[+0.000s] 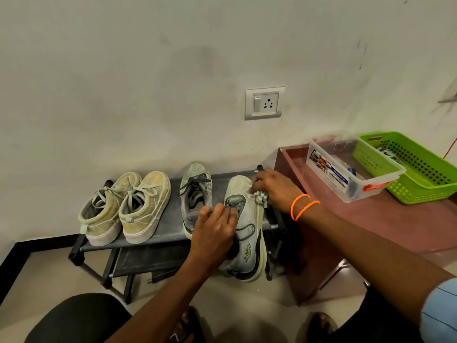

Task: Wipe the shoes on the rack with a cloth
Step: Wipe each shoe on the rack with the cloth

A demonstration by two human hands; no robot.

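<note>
Most of the cloth (261,196) hides under the right hand (273,189).

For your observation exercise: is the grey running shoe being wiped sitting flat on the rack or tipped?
Tipped. The shoe leans on its side, heel hanging past the rack front edge, held by the left hand.

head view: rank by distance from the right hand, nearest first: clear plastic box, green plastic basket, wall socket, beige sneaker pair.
From the right hand:
1. Clear plastic box, just right of it on the maroon table.
2. White wall socket, above it on the wall.
3. Beige sneaker pair, left end of the rack; green plastic basket, far right. Too close to call.
</note>
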